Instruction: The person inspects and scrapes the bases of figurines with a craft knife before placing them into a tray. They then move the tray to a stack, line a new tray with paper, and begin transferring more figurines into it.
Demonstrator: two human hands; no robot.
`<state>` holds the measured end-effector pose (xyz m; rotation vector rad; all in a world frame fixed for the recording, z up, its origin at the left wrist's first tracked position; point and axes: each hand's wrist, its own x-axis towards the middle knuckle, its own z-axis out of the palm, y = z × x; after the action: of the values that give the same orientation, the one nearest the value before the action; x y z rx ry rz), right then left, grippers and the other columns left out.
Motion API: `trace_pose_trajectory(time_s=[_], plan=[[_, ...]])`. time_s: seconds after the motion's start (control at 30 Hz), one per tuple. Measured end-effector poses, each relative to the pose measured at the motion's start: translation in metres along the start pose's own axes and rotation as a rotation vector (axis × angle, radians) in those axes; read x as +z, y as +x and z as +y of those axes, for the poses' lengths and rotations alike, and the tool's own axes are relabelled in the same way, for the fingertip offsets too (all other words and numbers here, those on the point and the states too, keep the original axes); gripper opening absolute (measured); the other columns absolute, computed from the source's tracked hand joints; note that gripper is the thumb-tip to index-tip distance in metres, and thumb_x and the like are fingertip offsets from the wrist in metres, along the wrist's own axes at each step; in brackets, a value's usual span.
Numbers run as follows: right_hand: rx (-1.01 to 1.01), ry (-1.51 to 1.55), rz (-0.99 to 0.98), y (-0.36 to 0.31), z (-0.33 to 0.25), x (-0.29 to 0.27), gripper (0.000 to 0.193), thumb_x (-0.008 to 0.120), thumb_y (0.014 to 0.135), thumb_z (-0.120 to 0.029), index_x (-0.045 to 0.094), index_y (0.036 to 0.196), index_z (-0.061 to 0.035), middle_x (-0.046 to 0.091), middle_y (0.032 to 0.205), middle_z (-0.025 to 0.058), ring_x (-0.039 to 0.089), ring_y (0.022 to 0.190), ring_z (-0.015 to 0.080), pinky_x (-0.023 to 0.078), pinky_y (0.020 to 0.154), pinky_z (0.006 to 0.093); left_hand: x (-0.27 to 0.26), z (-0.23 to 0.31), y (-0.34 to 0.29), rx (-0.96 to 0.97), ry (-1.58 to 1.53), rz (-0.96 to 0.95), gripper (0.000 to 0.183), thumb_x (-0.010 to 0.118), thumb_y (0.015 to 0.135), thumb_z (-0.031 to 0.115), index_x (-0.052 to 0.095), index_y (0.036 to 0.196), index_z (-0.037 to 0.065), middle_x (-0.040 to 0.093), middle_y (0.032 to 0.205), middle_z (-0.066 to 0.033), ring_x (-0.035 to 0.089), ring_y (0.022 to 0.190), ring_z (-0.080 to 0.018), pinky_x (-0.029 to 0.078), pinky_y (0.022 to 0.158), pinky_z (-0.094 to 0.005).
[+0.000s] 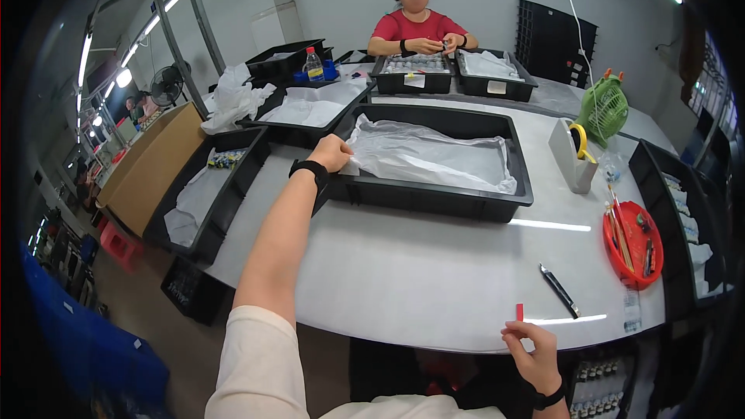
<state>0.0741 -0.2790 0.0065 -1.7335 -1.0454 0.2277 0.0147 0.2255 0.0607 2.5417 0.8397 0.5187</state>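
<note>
My left hand [332, 153] reaches forward and grips the near left corner of a black plastic tray [434, 198], pinching the edge of the white tissue sheet [427, 157] that lines it. A black band sits on that wrist. My right hand [531, 349] is low at the table's front edge, fingers pinched on a small red strip [519, 311] held upright. A black pen-like tool [560, 291] lies on the white table [419, 279] just beyond that hand.
A red round dish [635, 244] of tools, a grey tape dispenser [573, 155] and a green fan [604, 109] stand at right. More black trays lie left, right and behind. A person in a red shirt [417, 27] works opposite. A cardboard box [151, 163] stands left.
</note>
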Motion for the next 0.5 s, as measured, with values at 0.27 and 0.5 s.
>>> trace_pose_trajectory(time_s=[0.27,0.5], plan=[[0.305,0.087,0.204,-0.04,0.03,-0.027,0.016,0.056,0.077,0.001,0.057,0.092,0.0053,0.063,0.077,0.0114,0.061,0.07,0.0135,0.046,0.065,0.0225,0.004,0.009,0.012,-0.253,-0.094,0.159,0.024,0.063,0.069,0.021,0.065,0.065,-0.003,0.061,0.058,-0.0133,0.061,0.056,-0.0187,0.048,0.061,-0.0274],[0.336,0.146,0.261,-0.028,0.033,-0.018,0.015,0.055,0.078,0.0,0.057,0.092,0.0055,0.063,0.077,0.0104,0.06,0.071,0.0125,0.047,0.066,0.0219,0.019,0.003,0.019,-0.245,0.024,0.367,0.019,0.078,0.052,0.014,0.065,0.06,0.003,0.063,0.063,-0.0105,0.061,0.059,-0.0177,0.049,0.062,-0.0277]])
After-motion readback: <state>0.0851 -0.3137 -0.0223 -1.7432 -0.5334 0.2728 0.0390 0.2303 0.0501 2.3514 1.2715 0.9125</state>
